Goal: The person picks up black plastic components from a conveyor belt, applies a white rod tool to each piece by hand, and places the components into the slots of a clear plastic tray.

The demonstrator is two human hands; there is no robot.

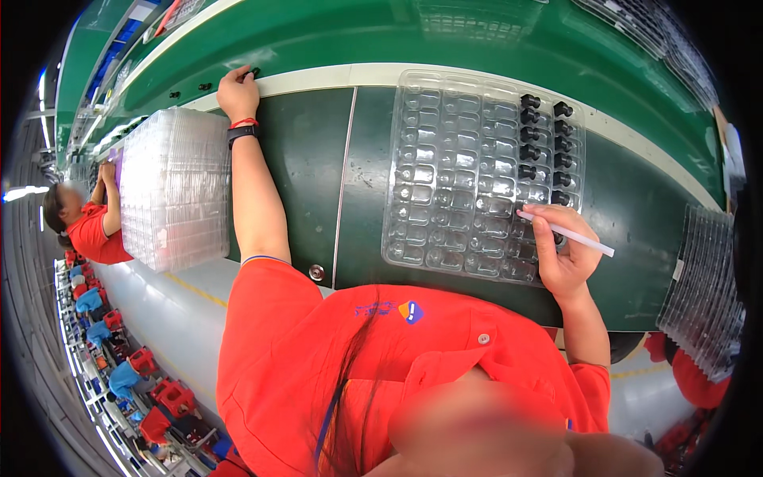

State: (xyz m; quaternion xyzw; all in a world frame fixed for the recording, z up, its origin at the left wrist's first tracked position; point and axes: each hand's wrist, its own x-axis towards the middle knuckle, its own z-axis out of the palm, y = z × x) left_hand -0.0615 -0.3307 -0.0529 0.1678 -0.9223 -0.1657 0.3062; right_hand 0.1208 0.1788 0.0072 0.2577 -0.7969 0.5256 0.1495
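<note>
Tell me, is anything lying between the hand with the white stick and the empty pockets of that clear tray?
Nothing visible. The right hand holds the white stick directly over the clear tray, its tip at an empty pocket beside the black parts.

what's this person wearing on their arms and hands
Both hands are bare, with no gloves. The left hand has two bands at its wrist: a thin red band and, just below it, a black wristband like a watch strap. The right hand shows nothing worn at its wrist. Both forearms are bare below the short sleeves of an orange shirt.
</note>
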